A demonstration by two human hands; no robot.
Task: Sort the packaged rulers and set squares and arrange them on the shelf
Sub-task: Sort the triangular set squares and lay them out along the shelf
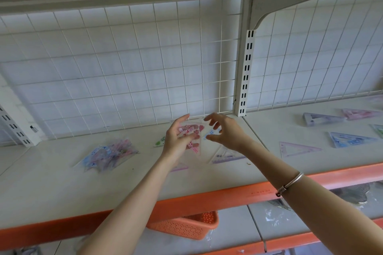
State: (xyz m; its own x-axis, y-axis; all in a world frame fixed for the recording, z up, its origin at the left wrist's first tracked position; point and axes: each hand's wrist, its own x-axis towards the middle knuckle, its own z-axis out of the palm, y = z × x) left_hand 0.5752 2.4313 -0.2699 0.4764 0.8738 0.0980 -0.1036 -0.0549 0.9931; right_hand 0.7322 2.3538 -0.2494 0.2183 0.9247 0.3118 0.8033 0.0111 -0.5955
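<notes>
Left hand (177, 139) grips a pink-printed set square packet (191, 130) over the shelf (62, 182); right hand (224, 131) hovers beside it, fingers spread, empty. Packet print too blurred to read.

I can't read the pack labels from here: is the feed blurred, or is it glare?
Head view: soft all over, no glare, light even; print on the pink pack in the left hand and on the pile of packs is blurred; the wide lens bows the orange shelf edge.
</notes>
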